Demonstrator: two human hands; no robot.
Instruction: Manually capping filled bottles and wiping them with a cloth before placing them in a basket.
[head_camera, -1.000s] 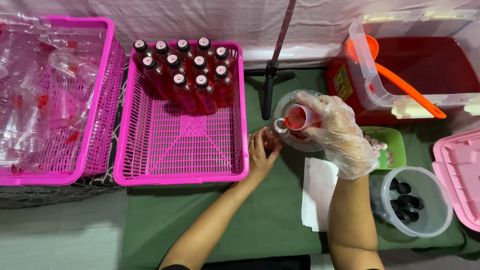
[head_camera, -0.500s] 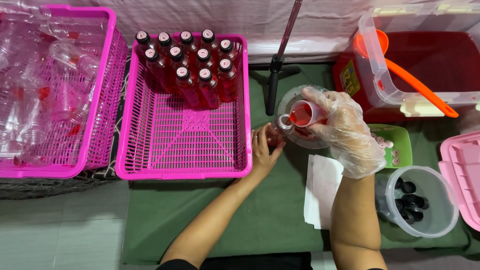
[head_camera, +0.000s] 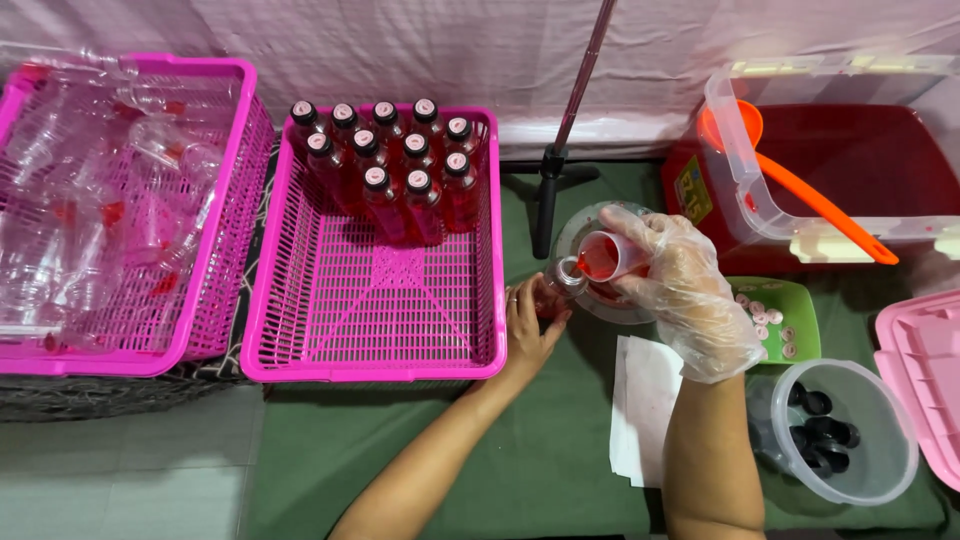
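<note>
**Grip status: cup tilted over bottle mouth**

Right grip (head_camera: 680, 290), in a clear glove, is closed around a small clear cup (head_camera: 608, 256) of red liquid, tilted toward the mouth of a bottle (head_camera: 560, 288). Left grip (head_camera: 530, 325), bare, is wrapped around that bottle, which stands on the green bench (head_camera: 540, 460) just right of the middle pink basket (head_camera: 300, 340).

Change from the earlier frame: I see both grips in nearly the same place; the cup sits a little lower and nearer the bottle mouth.

Count:
- Pink baskets: two. The left basket (head_camera: 215, 330) holds empty clear bottles, too jumbled to count.
- Filled, capped red bottles (head_camera: 390, 175) in the middle basket: eleven.
- One clear tub of black caps (head_camera: 840, 430).
- One green tray (head_camera: 775, 320) of small round seals.
- One orange ladle (head_camera: 810, 205) in the clear bin of red liquid (head_camera: 880, 150).
</note>
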